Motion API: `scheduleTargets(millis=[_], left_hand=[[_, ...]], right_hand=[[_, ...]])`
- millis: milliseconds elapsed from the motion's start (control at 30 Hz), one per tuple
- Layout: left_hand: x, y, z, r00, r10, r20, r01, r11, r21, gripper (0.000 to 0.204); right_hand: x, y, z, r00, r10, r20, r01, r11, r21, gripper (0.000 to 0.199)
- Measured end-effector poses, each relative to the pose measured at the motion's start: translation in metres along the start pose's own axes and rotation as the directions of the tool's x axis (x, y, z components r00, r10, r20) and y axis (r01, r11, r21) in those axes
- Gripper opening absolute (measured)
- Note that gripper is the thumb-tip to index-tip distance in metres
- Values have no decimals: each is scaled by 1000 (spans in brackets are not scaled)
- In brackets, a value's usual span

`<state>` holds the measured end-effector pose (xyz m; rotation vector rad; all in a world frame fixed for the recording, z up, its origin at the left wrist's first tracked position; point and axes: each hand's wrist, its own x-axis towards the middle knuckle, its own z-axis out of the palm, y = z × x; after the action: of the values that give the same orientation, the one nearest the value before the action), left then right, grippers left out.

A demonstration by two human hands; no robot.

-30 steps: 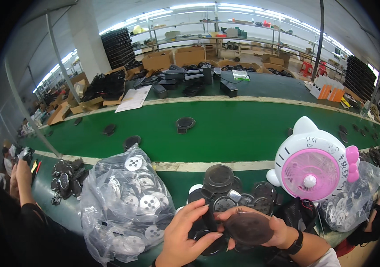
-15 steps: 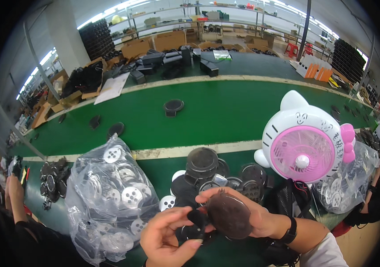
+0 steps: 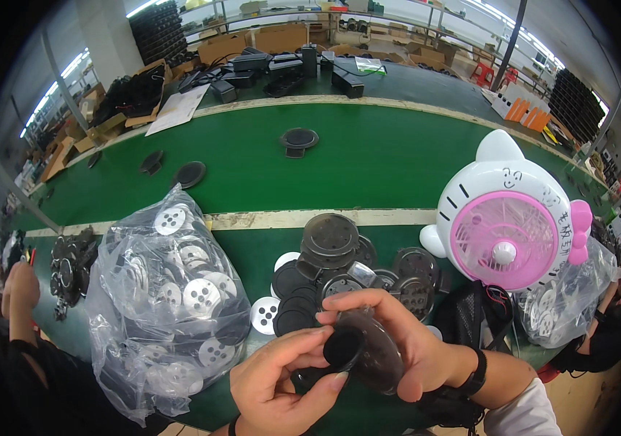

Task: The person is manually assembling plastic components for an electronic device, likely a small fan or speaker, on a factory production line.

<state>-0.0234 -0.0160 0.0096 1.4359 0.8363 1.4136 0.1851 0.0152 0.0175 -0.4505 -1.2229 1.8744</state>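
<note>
In front of me, my right hand (image 3: 427, 357) is wrapped round a dark brown-black round housing (image 3: 377, 356), which is tilted partly edge-on. My left hand (image 3: 270, 386) pinches a small black round cup-like piece (image 3: 343, 347) between thumb and fingers. That piece is held right against the housing's left side; whether the two are joined I cannot tell. Just beyond my hands lie black discs (image 3: 297, 314), a white disc with dark holes (image 3: 264, 315) and a pile of dark round housings (image 3: 330, 243).
A clear plastic bag (image 3: 118, 291) of white discs stands at left. At right are a white-and-pink fan (image 3: 568, 236), a black mesh bag (image 3: 463, 312) and another plastic bag (image 3: 586, 283). Dark housings (image 3: 299, 138) sit on the green belt (image 3: 368, 163). Another person's hand (image 3: 21, 287) is at far left.
The view has tilted down. My right hand has turned the housing more edge-on, and my left hand has turned the small black piece so its round face shows, closer against the housing.
</note>
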Motion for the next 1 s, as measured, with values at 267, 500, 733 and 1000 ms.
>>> scheduleTargets(millis=[267, 500, 733, 1000], left_hand=[[8, 10, 4, 999, 38, 17, -39, 999, 37, 51], [6, 10, 4, 998, 56, 25, -57, 998, 18, 44], [20, 37, 13, 996, 85, 9, -85, 992, 95, 43], [22, 16, 3, 962, 259, 88, -270, 848, 457, 54]], right_hand=[[-1, 1, 6, 992, -47, -116, 28, 987, -156, 126], [0, 7, 3, 986, -140, -95, 113, 964, -239, 122], [2, 3, 8, 987, -145, -66, 122, 954, -273, 123], [3, -4, 15, 985, -60, 160, 113, 931, -348, 94]])
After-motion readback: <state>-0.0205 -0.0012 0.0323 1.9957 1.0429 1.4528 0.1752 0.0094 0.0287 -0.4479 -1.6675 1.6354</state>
